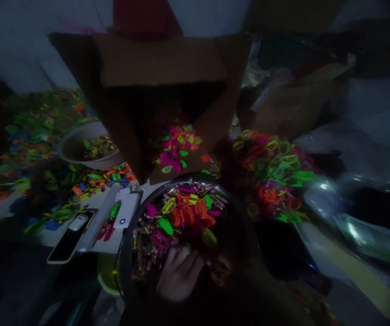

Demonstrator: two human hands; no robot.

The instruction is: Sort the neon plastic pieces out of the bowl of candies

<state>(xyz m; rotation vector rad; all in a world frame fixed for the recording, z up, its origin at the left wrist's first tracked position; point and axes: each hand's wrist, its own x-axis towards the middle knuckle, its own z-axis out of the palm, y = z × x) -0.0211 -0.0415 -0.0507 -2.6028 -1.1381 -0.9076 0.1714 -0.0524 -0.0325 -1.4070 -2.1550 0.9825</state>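
Observation:
A dark round basin (124, 260) sits close in front of me, holding many small patterned pieces (142, 260). Over them lies a heap of bright plastic pieces (184, 213) like toy watches, in orange, green, yellow and magenta. At the near side of the basin is my left hand (180, 274), its fingers bent and held close together; what they grip is hidden. My right hand (224, 262) is mostly lost in shadow beside a dull orange piece (219, 275), and its fingers are too dark to make out.
Behind the basin, an open cardboard box (164, 63) lies with bright pieces spilling out. More pieces (276, 158) are piled at the right. To the left stand a pale bowl (69, 151), a phone (64, 244) and a white box (127, 210). A dark flat object (283, 249) lies right.

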